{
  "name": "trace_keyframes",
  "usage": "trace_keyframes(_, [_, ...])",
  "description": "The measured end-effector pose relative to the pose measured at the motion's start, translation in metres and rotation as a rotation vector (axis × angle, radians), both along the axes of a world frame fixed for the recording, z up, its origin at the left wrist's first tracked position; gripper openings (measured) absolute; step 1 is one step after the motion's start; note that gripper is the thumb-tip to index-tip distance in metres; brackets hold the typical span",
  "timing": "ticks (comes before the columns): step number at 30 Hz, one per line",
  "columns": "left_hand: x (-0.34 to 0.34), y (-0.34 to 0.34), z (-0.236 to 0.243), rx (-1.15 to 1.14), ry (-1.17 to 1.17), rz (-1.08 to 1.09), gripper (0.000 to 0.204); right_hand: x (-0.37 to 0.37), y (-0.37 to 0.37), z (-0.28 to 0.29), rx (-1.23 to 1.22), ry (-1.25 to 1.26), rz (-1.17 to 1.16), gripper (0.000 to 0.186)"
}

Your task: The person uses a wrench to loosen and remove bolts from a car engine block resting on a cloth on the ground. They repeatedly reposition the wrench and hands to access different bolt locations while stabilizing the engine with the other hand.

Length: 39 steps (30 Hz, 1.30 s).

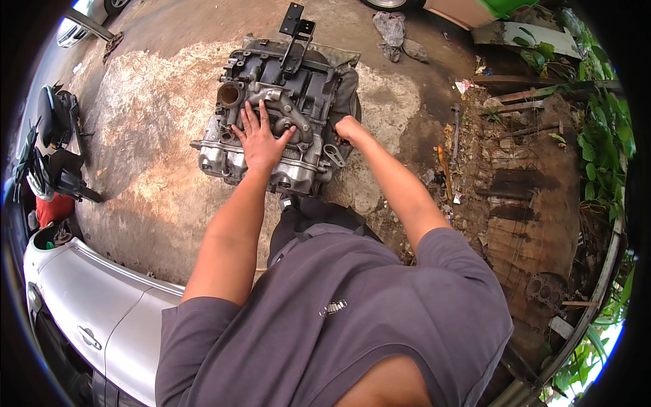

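The engine (308,88) stood on the floor (169,122), its silver cover (224,161) running left to right along the near side. The left grip (262,144), spread wide, rested on top and was nearer the engine's middle. The right grip (348,130) was curled at the right edge, most of the engine lying to its left; whether it pinched anything was hidden. A slotted bracket (334,155) sat just nearer.
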<state>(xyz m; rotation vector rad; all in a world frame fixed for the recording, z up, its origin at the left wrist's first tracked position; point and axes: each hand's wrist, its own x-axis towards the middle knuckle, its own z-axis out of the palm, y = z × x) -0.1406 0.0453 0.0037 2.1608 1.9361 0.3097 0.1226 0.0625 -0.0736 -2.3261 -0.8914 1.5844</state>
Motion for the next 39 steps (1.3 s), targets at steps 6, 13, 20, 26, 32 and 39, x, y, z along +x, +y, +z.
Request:
trace_keyframes(6, [-0.001, 0.001, -0.003, 0.011, -0.001, -0.005, 0.107, -0.015, -0.019, -0.001, 0.244, -0.188, -0.002, 0.019])
trace_keyframes(13, [0.002, 0.002, -0.002, 0.007, 0.014, -0.012, 0.106, -0.017, 0.008, 0.009, 0.237, -0.063, -0.157, 0.019])
trace_keyframes(20, [0.002, 0.003, 0.001, 0.014, 0.008, -0.007, 0.106, 0.001, 0.002, -0.011, -0.044, 0.214, -0.193, 0.016])
trace_keyframes(26, [0.002, 0.0, 0.003, 0.004, 0.005, -0.003, 0.106, 0.013, -0.014, -0.03, -0.198, 0.453, -0.217, 0.014])
trace_keyframes(32, [0.003, 0.001, 0.003, -0.004, -0.004, -0.003, 0.106, 0.014, -0.021, -0.002, -0.182, 0.576, -0.47, 0.025])
trace_keyframes(39, [0.001, 0.001, -0.004, 0.011, 0.029, -0.002, 0.108, 0.049, 0.015, 0.03, -0.14, 0.103, 0.111, 0.028])
